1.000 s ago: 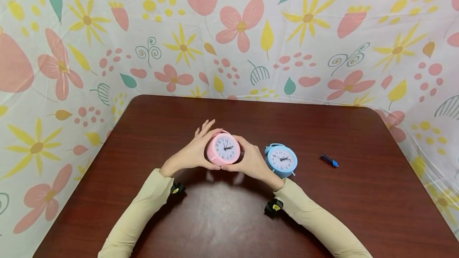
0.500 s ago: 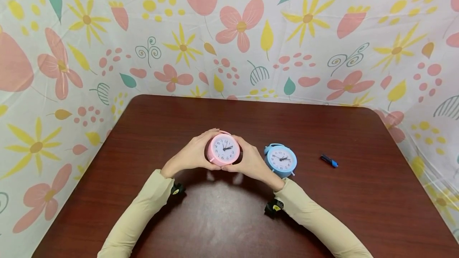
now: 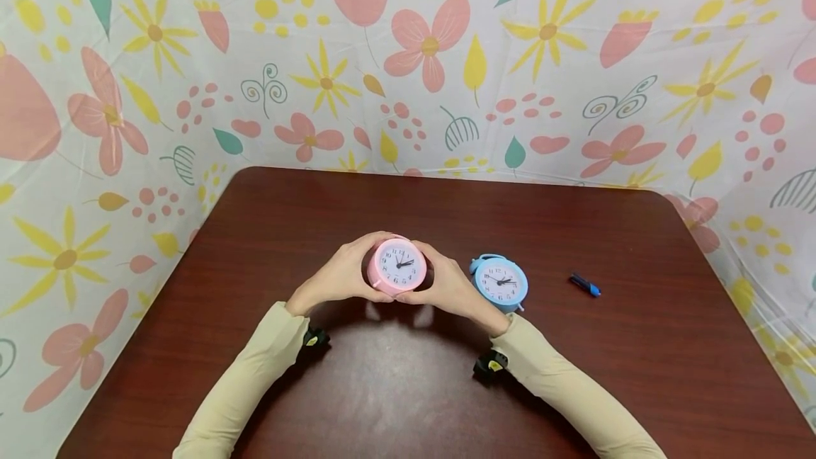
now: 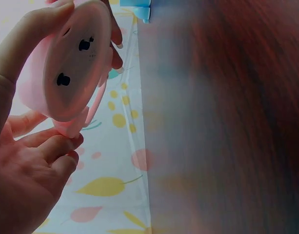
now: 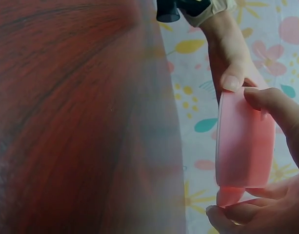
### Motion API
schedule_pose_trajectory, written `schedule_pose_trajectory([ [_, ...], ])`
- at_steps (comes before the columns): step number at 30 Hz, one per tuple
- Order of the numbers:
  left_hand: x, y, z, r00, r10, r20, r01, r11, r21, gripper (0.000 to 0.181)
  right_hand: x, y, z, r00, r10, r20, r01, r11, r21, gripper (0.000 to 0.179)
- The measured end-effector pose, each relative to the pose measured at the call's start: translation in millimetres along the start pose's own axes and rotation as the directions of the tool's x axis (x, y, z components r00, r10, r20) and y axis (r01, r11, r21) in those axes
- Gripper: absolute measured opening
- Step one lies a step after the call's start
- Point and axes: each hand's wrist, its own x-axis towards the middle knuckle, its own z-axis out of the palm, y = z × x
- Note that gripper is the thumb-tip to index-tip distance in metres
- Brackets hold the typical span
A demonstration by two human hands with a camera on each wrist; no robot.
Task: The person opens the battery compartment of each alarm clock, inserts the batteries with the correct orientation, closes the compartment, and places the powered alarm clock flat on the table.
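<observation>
A round pink alarm clock [image 3: 401, 266] with a white dial faces the head camera, held between both hands. My left hand [image 3: 338, 273] grips its left side, thumb low and fingers up by the top. On the other side my right hand [image 3: 451, 287] grips it the same way. The left wrist view shows the pink clock's back [image 4: 73, 68] with two dark knobs, left fingers [image 4: 61, 151] near its small bell. In the right wrist view the smooth pink side [image 5: 244, 141] shows between right thumb and fingers.
A blue alarm clock [image 3: 501, 283] stands just right of my right hand, partly behind the wrist. Farther right lies a short blue and black pen-like object [image 3: 585, 285]. The brown table [image 3: 382, 388] ends at a flowered cloth [image 3: 408, 91] behind it.
The left fingers, raised and spread a second ago, have come down and together against the top of the pink clock. The right hand and the pink clock have hardly moved.
</observation>
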Motion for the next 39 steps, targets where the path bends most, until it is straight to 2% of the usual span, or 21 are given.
schedule_pose_trajectory([
  [4, -0.2, 0.0, 0.5, 1.0, 0.008, 0.003, -0.008, 1.0, 0.01, 0.093, -0.1, -1.0, -1.7, 1.0, -0.002, 0.008, 0.002, 1.0, 0.005, 0.086],
  [7, -1.5, -0.1, 0.4, 1.0, 0.009, -0.009, -0.009, 1.0, 0.0, 0.093, 0.1, -1.3, -4.2, 0.999, -0.006, 0.042, 0.005, 1.0, 0.026, 0.091],
  [11, -2.7, -0.6, 0.3, 1.0, -0.01, -0.021, 0.009, 0.999, -0.033, 0.094, 1.3, -0.3, -8.6, 0.993, -0.045, 0.108, 0.04, 0.998, 0.051, 0.1],
  [16, -2.7, -2.3, 1.5, 0.999, -0.024, -0.028, 0.023, 0.998, -0.055, 0.095, 2.9, 1.9, -13.0, 0.987, -0.08, 0.143, 0.073, 0.996, 0.056, 0.099],
  [20, -3.1, -3.5, 3.1, 0.999, -0.019, -0.043, 0.016, 0.997, -0.07, 0.095, 3.6, 4.0, -15.1, 0.985, -0.083, 0.151, 0.075, 0.995, 0.061, 0.099],
  [28, -5.3, -3.8, 5.7, 0.998, -0.057, -0.041, 0.052, 0.992, -0.113, 0.096, 6.6, 9.0, -16.5, 0.982, -0.097, 0.161, 0.07, 0.984, 0.162, 0.096],
  [33, -4.5, -2.3, 5.8, 0.998, -0.049, -0.044, 0.044, 0.992, -0.115, 0.096, 5.6, 8.9, -17.9, 0.987, -0.064, 0.144, 0.04, 0.985, 0.166, 0.096],
  [39, -4.3, -2.2, 7.2, 0.998, -0.061, -0.027, 0.057, 0.99, -0.131, 0.098, 4.7, 8.4, -17.6, 0.991, -0.069, 0.115, 0.051, 0.987, 0.15, 0.09],
])
